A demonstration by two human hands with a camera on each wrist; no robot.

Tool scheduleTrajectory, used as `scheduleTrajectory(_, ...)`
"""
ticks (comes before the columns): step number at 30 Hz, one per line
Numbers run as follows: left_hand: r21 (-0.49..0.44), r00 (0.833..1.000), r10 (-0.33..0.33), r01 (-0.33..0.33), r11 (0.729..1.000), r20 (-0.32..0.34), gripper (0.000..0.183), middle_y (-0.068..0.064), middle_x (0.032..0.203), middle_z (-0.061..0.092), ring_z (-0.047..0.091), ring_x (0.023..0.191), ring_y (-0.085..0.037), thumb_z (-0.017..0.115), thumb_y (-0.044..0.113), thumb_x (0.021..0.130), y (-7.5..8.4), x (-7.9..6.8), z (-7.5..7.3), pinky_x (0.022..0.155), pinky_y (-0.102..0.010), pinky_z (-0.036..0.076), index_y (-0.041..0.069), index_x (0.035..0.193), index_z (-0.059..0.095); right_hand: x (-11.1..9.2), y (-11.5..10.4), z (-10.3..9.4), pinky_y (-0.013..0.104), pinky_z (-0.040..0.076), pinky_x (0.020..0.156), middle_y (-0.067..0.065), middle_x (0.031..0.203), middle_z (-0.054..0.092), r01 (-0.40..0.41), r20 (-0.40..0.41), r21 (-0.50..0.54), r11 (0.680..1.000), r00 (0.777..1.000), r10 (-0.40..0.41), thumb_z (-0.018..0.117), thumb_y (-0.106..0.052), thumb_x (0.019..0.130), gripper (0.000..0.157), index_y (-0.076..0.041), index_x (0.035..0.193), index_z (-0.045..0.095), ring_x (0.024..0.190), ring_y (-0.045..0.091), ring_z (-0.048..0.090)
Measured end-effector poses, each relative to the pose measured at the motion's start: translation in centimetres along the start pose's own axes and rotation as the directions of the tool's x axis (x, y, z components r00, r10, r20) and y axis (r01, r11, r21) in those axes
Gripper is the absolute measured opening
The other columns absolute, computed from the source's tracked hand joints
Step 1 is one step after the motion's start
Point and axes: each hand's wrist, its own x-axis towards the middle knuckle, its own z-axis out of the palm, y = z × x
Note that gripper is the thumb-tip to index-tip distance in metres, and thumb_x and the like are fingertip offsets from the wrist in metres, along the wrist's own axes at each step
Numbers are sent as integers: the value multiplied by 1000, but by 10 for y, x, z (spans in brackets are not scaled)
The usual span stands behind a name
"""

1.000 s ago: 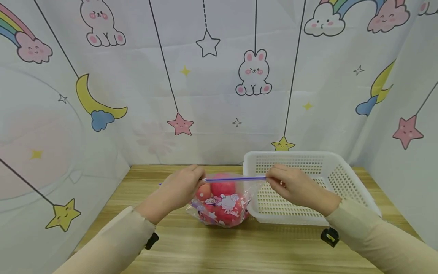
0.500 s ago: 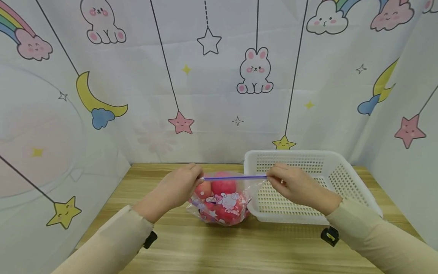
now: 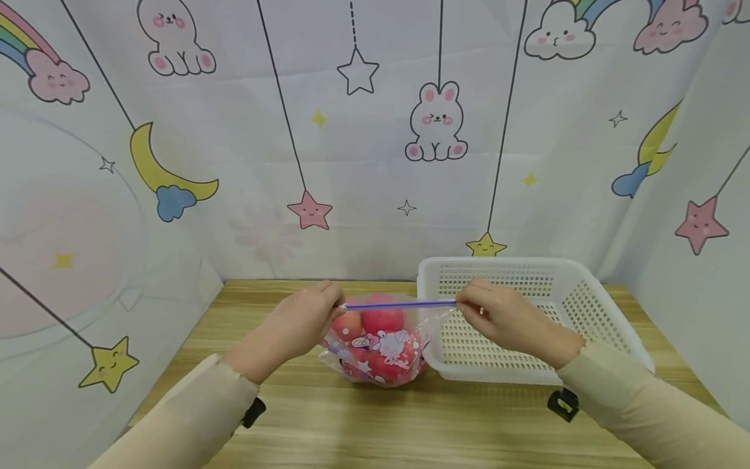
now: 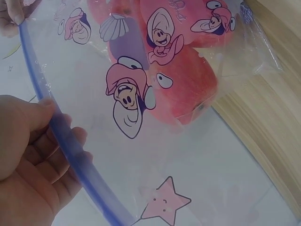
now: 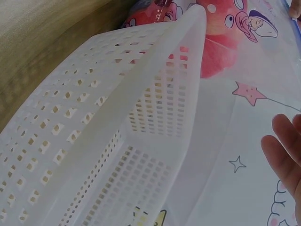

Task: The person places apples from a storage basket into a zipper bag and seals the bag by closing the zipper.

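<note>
A clear zip-lock bag [image 3: 430,320] with cartoon prints holds several red apples [image 3: 383,320] and stands on the table. Its blue-purple zip strip [image 3: 404,305] is stretched level between both hands. At the strip's left part, my left hand [image 3: 305,320] pinches it between thumb and fingers; the left wrist view shows the thumb over the strip [image 4: 70,146] and curled fingers behind. My right hand [image 3: 510,319] pinches the strip's right end, above the basket's left side. In the right wrist view only some fingers [image 5: 282,141] of that hand show, and its pinch is out of frame.
A white perforated plastic basket [image 3: 498,374] stands to the right, its left wall right by the bag. Beneath lies a wood-grain table [image 3: 375,430]. White cloth walls [image 3: 363,169] printed with rabbits, stars and clouds enclose the back and sides.
My left hand has slid slightly left along the strip, so a little more of it shows between the hands. The right hand, bag and basket stay nearly in place.
</note>
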Motion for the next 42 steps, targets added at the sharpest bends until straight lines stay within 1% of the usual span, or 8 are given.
scheduleTrajectory(6, 2, 1000, -13, 13, 1000, -11, 9, -2, 85, 58, 53, 73, -12, 62, 14, 92, -4, -3, 0, 67, -28, 54, 6, 93, 60, 0, 0, 0, 13, 42, 52, -10, 75, 54, -4, -3, 6, 1000, 1000, 4, 64, 2, 80, 17, -13, 88, 63, 65, -2, 43)
scheduleTrajectory(11, -9, 1000, -27, 27, 1000, -6, 9, -3, 85, 59, 52, 73, -12, 61, 13, 92, -7, -5, -2, 66, -28, 54, 5, 93, 61, 1, -1, 1, 8, 40, 55, -10, 75, 54, -5, -1, 8, 1000, 1000, 5, 64, 1, 81, 16, -13, 88, 63, 65, -2, 44)
scheduleTrajectory(14, -5, 1000, -17, 17, 1000, -8, 9, -3, 85, 59, 52, 73, -12, 62, 12, 92, -8, -5, -2, 67, -27, 54, 4, 94, 61, 2, -1, 1, 6, 39, 56, -10, 75, 54, -2, -4, 6, 1000, 1000, 2, 63, 1, 81, 16, -13, 87, 63, 65, -2, 44)
scheduleTrajectory(19, 2, 1000, 5, -5, 1000, -20, 8, -4, 83, 58, 51, 71, -12, 62, 11, 91, -10, -7, -2, 66, -27, 54, 4, 93, 60, 2, 0, 1, 12, 42, 53, -9, 75, 54, -2, -5, 12, 1000, 1000, 2, 63, 2, 81, 16, -13, 87, 62, 65, -2, 44)
scheduleTrajectory(22, 1, 1000, 1, -1, 1000, -19, 8, -4, 83, 58, 51, 72, -12, 63, 11, 91, -10, -8, -3, 66, -27, 54, 4, 93, 60, 2, 0, 1, 14, 43, 52, -9, 75, 54, 0, -5, 18, 1000, 1000, 0, 63, 2, 81, 16, -13, 87, 62, 65, -1, 44)
scheduleTrajectory(29, 5, 1000, -2, 2, 1000, -21, 7, -4, 84, 59, 52, 72, -13, 63, 10, 91, -12, -10, -4, 66, -28, 54, 4, 93, 60, 2, 0, 1, 7, 38, 56, -9, 74, 52, 3, -11, 17, 1000, 1000, -3, 63, 3, 80, 17, -13, 86, 62, 65, -1, 43)
scheduleTrajectory(33, -3, 1000, -4, 4, 1000, -22, 6, -4, 84, 59, 52, 72, -13, 61, 10, 91, -13, -11, -4, 66, -28, 53, 4, 92, 60, 2, -1, 1, 6, 38, 56, -9, 74, 53, 8, -17, 18, 1000, 1000, -8, 63, 3, 79, 17, -12, 87, 62, 65, -1, 44)
scheduleTrajectory(42, -10, 1000, -25, 25, 1000, -2, 7, -4, 85, 59, 52, 75, -13, 60, 10, 92, -15, -12, -4, 69, -29, 54, 3, 93, 60, 0, -1, 1, 12, 42, 53, -9, 75, 54, -8, -12, 13, 1000, 1000, 8, 63, 3, 80, 16, -12, 86, 62, 65, -1, 43)
